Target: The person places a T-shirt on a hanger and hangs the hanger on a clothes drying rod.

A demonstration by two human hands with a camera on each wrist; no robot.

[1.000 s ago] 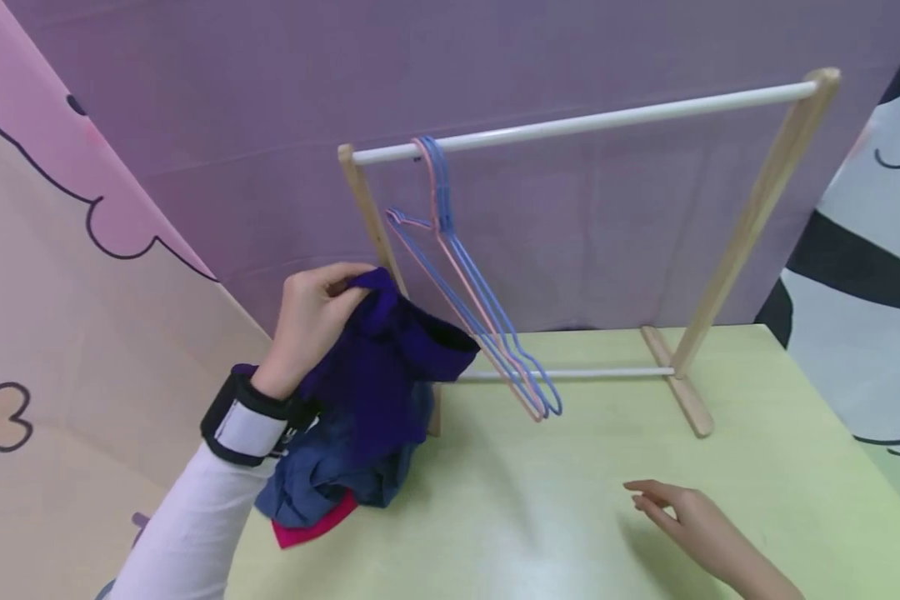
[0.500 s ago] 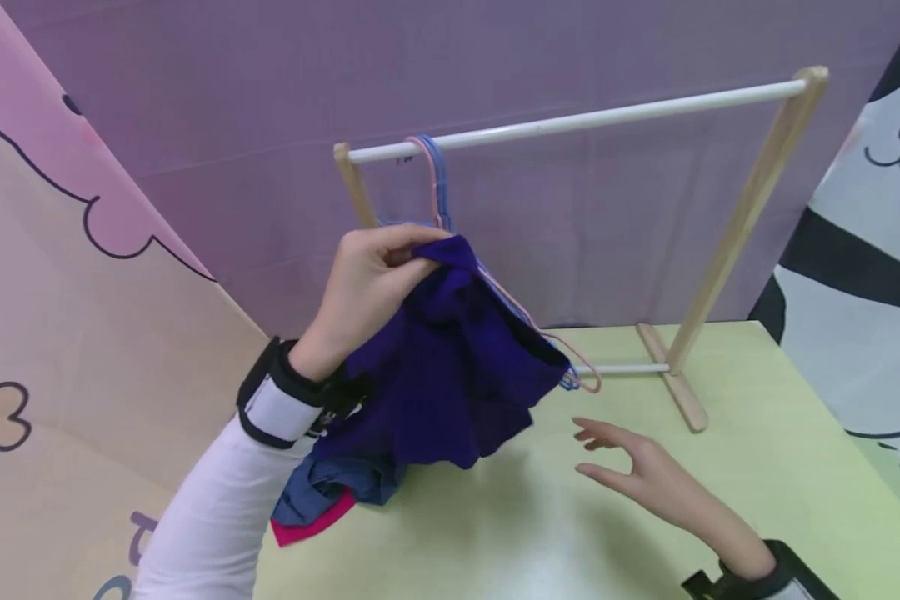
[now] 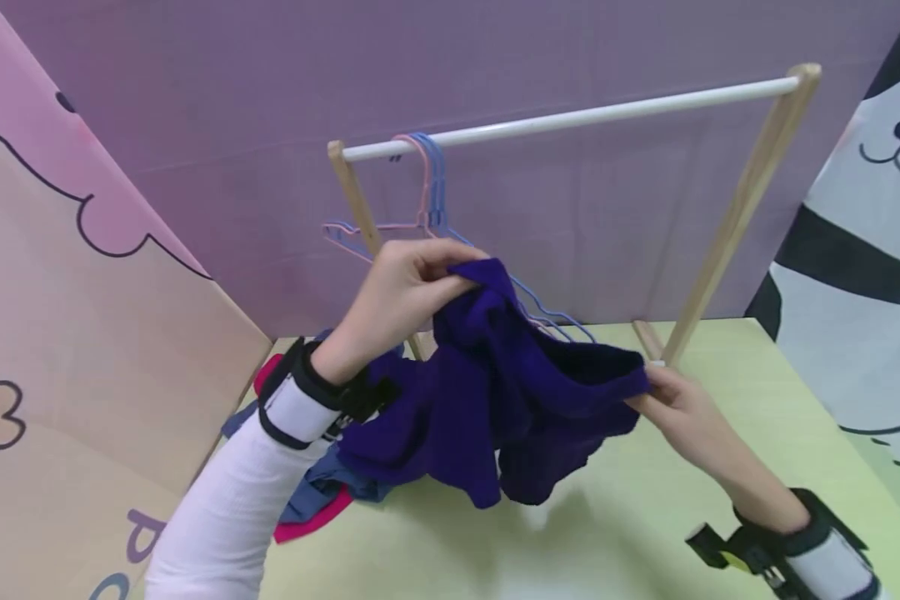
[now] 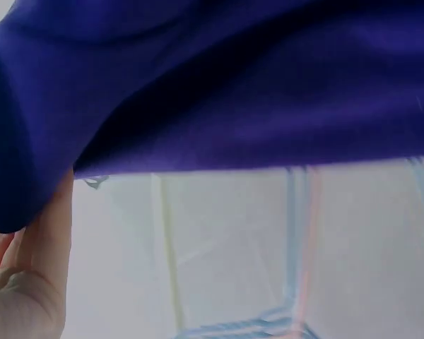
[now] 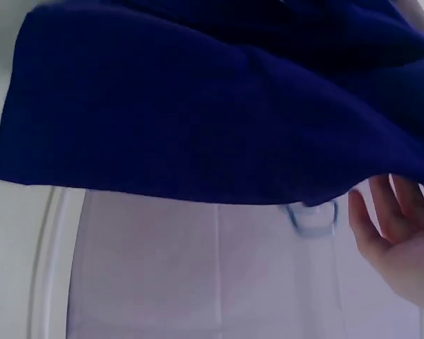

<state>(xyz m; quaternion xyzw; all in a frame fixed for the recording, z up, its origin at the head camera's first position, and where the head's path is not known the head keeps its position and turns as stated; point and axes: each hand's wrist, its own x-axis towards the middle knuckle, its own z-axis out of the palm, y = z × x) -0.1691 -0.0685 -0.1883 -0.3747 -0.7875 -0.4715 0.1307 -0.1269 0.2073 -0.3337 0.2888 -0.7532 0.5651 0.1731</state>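
A dark purple garment (image 3: 495, 392) hangs bunched above the table between both hands. My left hand (image 3: 401, 287) pinches its upper left edge, just in front of the hangers (image 3: 427, 200). At the garment's right edge my right hand (image 3: 671, 400) grips the cloth. In the left wrist view the purple cloth (image 4: 212, 85) fills the top, with my palm (image 4: 28, 282) at lower left. The right wrist view shows the same cloth (image 5: 198, 106) above my fingers (image 5: 389, 226).
A wooden rack with a white top rail (image 3: 570, 121) stands at the back of the pale green table (image 3: 645, 533). Pink and blue hangers hang near the rail's left end. A heap of blue and pink clothes (image 3: 318, 492) lies at the left edge. Printed panels wall in both sides.
My left hand has lifted the purple garment up and to the right, off the heap. My right hand came up from the table and took hold of the garment's right edge.
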